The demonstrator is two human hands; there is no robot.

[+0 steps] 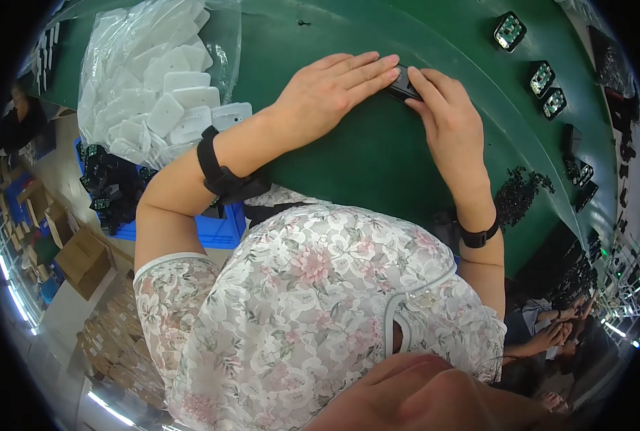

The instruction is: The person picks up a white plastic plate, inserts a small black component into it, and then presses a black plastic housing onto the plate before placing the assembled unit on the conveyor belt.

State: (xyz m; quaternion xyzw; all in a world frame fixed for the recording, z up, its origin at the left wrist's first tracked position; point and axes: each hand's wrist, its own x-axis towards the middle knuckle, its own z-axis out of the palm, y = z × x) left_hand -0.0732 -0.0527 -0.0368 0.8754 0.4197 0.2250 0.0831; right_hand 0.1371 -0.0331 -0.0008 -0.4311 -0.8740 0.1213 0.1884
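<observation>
A small black case (404, 86) lies between my two hands over the green table. My right hand (449, 111) grips its right side, with the fingers on top and the thumb along the near edge. My left hand (325, 92) reaches across from the left, its fingers stretched flat and close together, the tips touching the case's left end. The left thumb is hidden beneath that hand. Much of the case is covered by fingers, so its full shape cannot be made out.
A clear bag of white plastic plates (180, 97) lies at the left, above a blue crate (216, 228) with black parts. Several black housings with green circuit boards (509, 31) line the right side, near a pile of small black pieces (519, 195). Another person's hands (553, 334) show at lower right.
</observation>
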